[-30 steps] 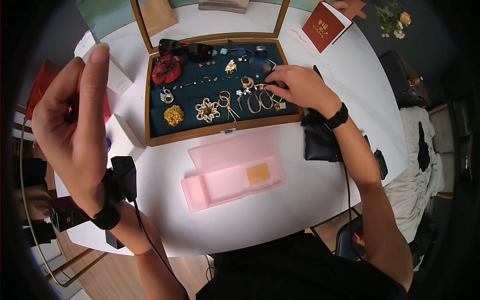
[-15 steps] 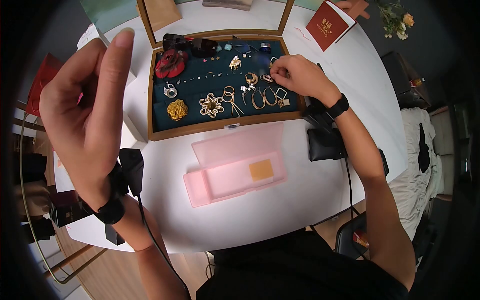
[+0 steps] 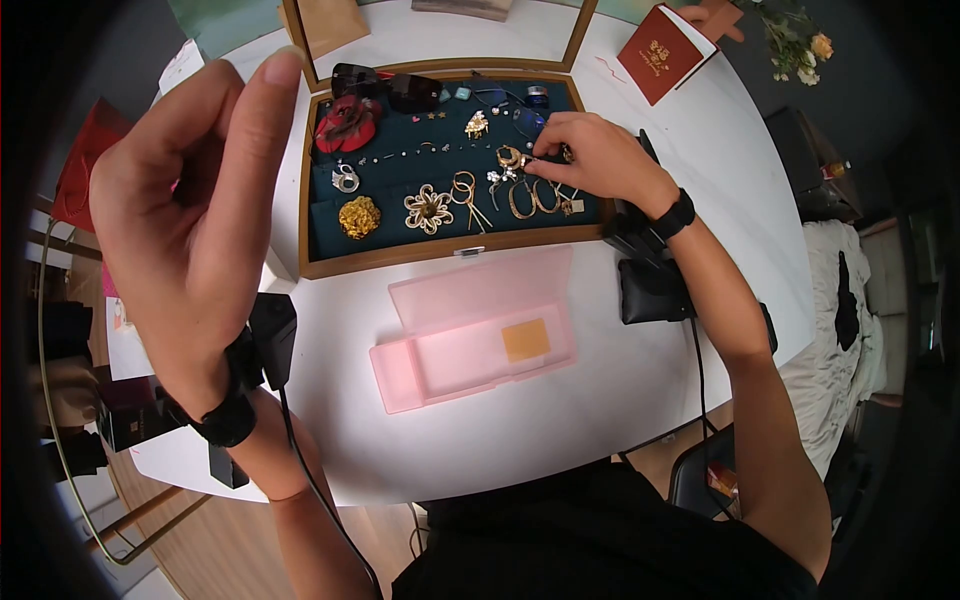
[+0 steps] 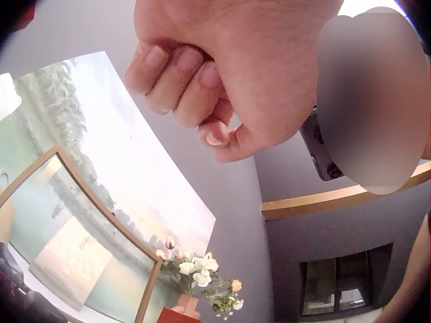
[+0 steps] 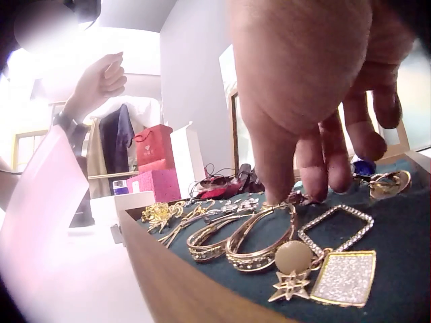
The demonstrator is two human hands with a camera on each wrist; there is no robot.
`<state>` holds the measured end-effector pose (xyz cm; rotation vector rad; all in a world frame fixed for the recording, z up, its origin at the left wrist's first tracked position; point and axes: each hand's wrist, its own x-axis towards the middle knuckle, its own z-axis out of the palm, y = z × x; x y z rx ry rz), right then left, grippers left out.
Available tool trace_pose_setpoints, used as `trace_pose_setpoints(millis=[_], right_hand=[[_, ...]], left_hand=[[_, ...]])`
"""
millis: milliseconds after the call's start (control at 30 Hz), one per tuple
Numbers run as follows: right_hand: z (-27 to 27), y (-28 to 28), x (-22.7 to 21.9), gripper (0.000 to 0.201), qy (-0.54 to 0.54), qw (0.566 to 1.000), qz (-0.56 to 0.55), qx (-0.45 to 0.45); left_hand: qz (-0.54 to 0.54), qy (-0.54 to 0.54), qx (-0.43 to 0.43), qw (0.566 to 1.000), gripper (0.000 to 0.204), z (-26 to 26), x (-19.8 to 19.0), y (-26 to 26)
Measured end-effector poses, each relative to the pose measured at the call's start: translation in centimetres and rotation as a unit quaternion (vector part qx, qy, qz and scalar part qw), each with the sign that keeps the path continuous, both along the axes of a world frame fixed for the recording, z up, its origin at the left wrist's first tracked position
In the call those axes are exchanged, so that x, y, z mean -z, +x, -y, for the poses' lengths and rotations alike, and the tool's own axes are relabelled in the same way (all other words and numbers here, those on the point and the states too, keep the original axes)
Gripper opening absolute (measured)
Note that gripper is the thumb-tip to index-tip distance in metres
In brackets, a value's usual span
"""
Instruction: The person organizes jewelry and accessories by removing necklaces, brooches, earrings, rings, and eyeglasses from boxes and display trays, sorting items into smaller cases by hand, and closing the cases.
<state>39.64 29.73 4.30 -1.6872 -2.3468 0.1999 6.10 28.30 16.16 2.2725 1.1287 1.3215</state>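
Note:
My right hand (image 3: 595, 155) reaches into the right side of a wooden jewellery case (image 5: 178, 282) lined in dark green. Its thumb and fingertips pinch a small pinkish jewelled piece (image 5: 303, 198), mostly hidden by the fingers. Just left of them sits a gold hoop earring (image 3: 509, 157). Nearer the front rim lie oval earrings (image 5: 259, 242), a crystal rectangle (image 5: 337, 229) and a glittering square pendant (image 5: 345, 277). My left hand (image 3: 190, 190) is raised at the left, well away from the case. Its fingers (image 4: 192, 87) curl in towards the palm, and nothing shows in them.
A pink plastic box (image 3: 400, 375) lies open in front of the case. Inside the case are sunglasses (image 3: 410, 93), a red flower (image 3: 348, 125), a gold rosette (image 3: 359, 216) and a flower brooch (image 3: 428, 209). A black pouch (image 3: 652, 290) and a red booklet (image 3: 660, 55) stand to the right.
My right fingertips have shifted slightly among the earrings, lifting and then coming left towards the gold hoop with the pinkish piece. The raised left hand has drifted right and up in the view.

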Motion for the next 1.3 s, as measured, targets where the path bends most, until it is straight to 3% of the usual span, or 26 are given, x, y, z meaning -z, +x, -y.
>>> trace_pose_setpoints(millis=[100, 233, 333, 400, 467, 500, 533, 633, 800, 867, 1067, 1167, 1267, 1300], right_hand=[[-1.0, 0.3, 0.6, 0.021, -0.034, 0.997, -0.074, 0.011], [-1.2, 0.2, -0.2, 0.022, -0.059, 0.995, -0.078, 0.023], [-0.2, -0.4, -2.4, 0.019, -0.042, 0.985, -0.161, 0.052], [0.8, -1.0, -4.2, 0.014, -0.042, 0.951, -0.3, 0.058], [2.5, -2.7, -6.5, 0.013, -0.049, 0.945, -0.32, 0.048], [3.3, -3.5, -7.1, 0.015, -0.035, 0.928, -0.371, 0.021], [3.9, -4.1, -7.5, 0.018, -0.021, 0.907, -0.421, -0.006], [5.3, -4.7, -8.0, 0.017, 0.029, 0.905, -0.418, -0.077], [6.7, -4.8, -7.8, 0.019, -0.002, 0.878, -0.47, -0.096], [6.9, -5.0, -7.6, 0.029, 0.012, 0.851, -0.515, -0.105], [7.5, -4.5, -7.6, 0.04, 0.045, 0.883, -0.438, -0.161], [7.6, -4.6, -7.3, 0.029, 0.056, 0.883, -0.44, -0.154], [7.9, -4.8, -7.0, 0.029, 0.049, 0.872, -0.463, -0.154], [8.1, -4.9, -7.0, 0.038, 0.033, 0.87, -0.464, -0.163]], left_hand=[[-0.003, 0.013, -0.007, 1.0, 0.033, -0.1, 0.1, -0.1], [0.026, -0.008, 0.004, 1.0, 0.031, 0.0, 0.0, -0.1], [0.058, -0.001, 0.07, 0.996, 0.025, -0.4, 0.6, 0.7], [0.017, 0.017, 0.101, 0.995, 0.011, -0.3, 0.8, 2.4], [0.002, -0.025, 0.149, 0.989, 0.031, -0.3, 1.8, 4.1], [0.014, 0.009, 0.173, 0.985, 0.038, -0.5, 2.6, 5.2], [0.004, -0.038, 0.183, 0.982, 0.046, -0.1, 2.8, 5.8], [0.015, -0.031, 0.219, 0.975, 0.048, 0.1, 4.0, 6.9], [0.036, -0.031, 0.22, 0.974, 0.033, 0.5, 4.0, 7.0], [0.05, -0.029, 0.215, 0.975, 0.032, 0.6, 4.2, 7.1], [0.023, -0.019, 0.234, 0.972, 0.028, 0.4, 3.8, 6.3], [0.003, 0.001, 0.239, 0.971, 0.025, 0.3, 3.4, 6.2], [-0.033, 0.025, 0.24, 0.97, 0.02, 0.6, 3.1, 5.8], [-0.007, 0.001, 0.254, 0.967, 0.02, 0.7, 3.3, 5.7]])
